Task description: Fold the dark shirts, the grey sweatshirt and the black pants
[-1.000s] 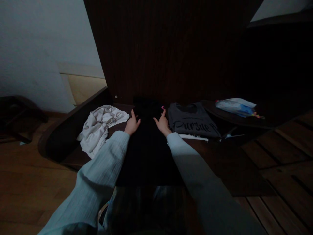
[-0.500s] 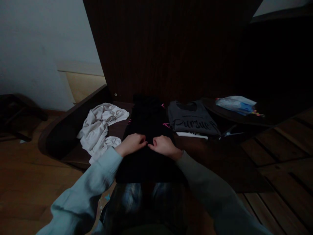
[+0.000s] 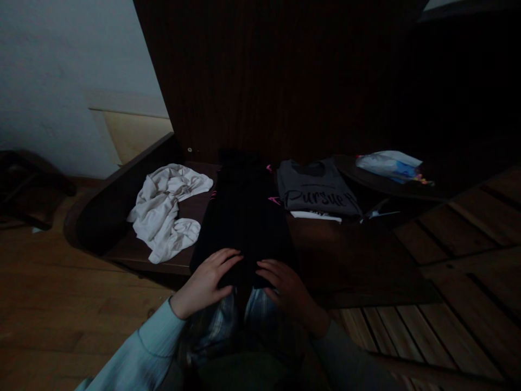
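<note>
A black garment [image 3: 244, 222] with small pink marks lies lengthwise on the dark wooden surface in front of me. My left hand [image 3: 209, 279] rests near the left part of its near edge, fingers stretched over the cloth and the thumb apart. Opposite it, my right hand [image 3: 287, 288] lies on the right part of that edge with its fingers extended, partly in shadow. A crumpled white cloth [image 3: 163, 212] is to the left of the garment. Close on its right sits a folded grey shirt [image 3: 317, 190] with dark lettering.
A white folded item [image 3: 315, 216] shows beneath the grey shirt. Farther right, a white and blue plastic packet [image 3: 391, 165] lies on a dark ledge. Behind everything rises a dark wooden panel [image 3: 264, 76]. Wooden slats [image 3: 423, 326] are at the lower right.
Both hands have moved toward me, from the middle of the black garment to its near edge. Their curled fingers have straightened out. The garment's near edge now appears drawn back from my lap.
</note>
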Demonstrator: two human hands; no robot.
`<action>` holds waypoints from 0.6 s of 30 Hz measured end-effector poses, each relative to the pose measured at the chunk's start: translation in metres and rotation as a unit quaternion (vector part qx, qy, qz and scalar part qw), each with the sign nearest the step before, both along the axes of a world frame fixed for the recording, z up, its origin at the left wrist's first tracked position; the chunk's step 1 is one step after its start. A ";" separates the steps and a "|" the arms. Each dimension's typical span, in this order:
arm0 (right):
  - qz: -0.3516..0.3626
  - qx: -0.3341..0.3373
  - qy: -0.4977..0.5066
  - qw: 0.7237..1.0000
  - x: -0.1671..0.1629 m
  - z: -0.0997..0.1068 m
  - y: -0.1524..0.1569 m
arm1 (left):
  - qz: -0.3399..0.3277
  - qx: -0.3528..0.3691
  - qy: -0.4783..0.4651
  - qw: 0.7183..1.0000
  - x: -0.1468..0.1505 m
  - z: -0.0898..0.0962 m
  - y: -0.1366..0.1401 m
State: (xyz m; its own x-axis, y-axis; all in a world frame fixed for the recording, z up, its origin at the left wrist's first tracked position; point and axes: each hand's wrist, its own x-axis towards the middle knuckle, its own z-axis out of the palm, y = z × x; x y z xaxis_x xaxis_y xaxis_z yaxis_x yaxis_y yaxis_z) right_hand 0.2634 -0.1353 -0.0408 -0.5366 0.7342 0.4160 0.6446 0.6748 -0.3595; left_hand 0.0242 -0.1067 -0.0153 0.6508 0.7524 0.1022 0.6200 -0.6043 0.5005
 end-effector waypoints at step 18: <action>-0.034 -0.011 0.027 0.999 -0.029 0.000 -0.001 | -0.006 0.033 -0.022 0.999 0.002 -0.005 -0.005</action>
